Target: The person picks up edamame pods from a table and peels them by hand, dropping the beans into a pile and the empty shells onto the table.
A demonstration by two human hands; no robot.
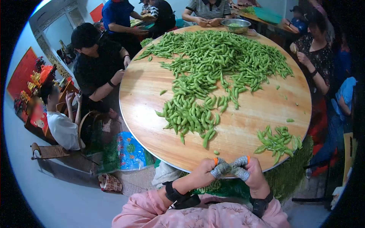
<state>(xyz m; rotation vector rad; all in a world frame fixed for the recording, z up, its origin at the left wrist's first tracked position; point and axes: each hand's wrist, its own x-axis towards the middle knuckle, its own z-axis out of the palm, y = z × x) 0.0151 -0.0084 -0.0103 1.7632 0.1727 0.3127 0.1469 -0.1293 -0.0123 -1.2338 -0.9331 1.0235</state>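
the left hand (206, 171) and right hand (254, 171) meet at the counter's (152, 117) near edge, fingers curled nearly closed, whether around a pod i cannot tell, while green pods (224, 57) heap from the far edge to the middle, a few by the near right edge.

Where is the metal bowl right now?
In the head view, the metal bowl sits at the table's far edge, right of centre, beside the person in the striped shirt.
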